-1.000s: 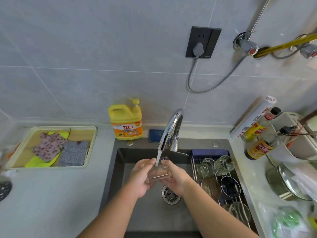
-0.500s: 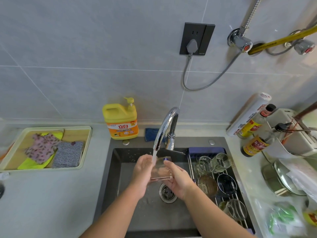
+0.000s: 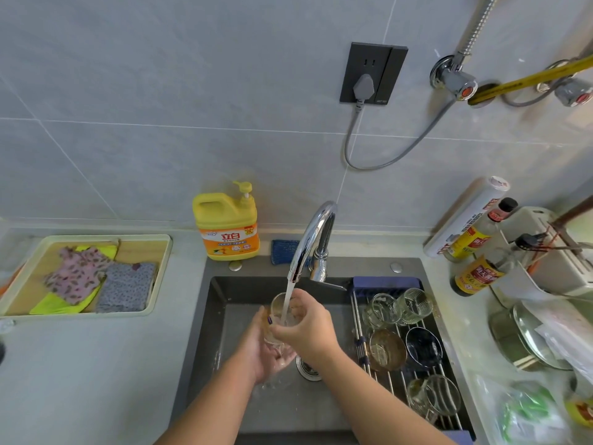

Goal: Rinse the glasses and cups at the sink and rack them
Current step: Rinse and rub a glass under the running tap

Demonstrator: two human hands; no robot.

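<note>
Reaching in from the bottom edge, where both bare forearms are cut off, a person holds a clear drinking glass point(image 3: 283, 311) upright over the dark grey sink basin point(image 3: 231, 319). The left hand point(image 3: 261, 346) cups the glass from below and from the left, with its thumb laid up the wall. The right hand point(image 3: 308, 329) wraps the right side with its fingers curled round it. Between the two palms the base of the glass is lost from sight, and only the rim and upper wall show clearly. A round steel drain point(image 3: 310, 370) is half covered by the right wrist.

Half a second earlier the glass was tilted between the palms. Now it stands mouth up, and the thin stream of water point(image 3: 288, 292) falls straight into it from the curved chrome faucet point(image 3: 313, 236).

To the right, a roll-up steel bar rack point(image 3: 378, 377) spans that side of the sink. It carries a clear handled cup point(image 3: 438, 399) nearest the camera, its outline hard to make out. A brown bowl point(image 3: 386, 350) and a dark blue bowl point(image 3: 423, 346) sit mid-rack, with two clear glasses point(image 3: 382, 311) at the far end.

Beyond the basin, a yellow pump bottle of detergent point(image 3: 227, 226) stands against the grey tiled wall. A cream tray point(image 3: 162, 248) of folded cloths sits on the counter to the left.
</note>
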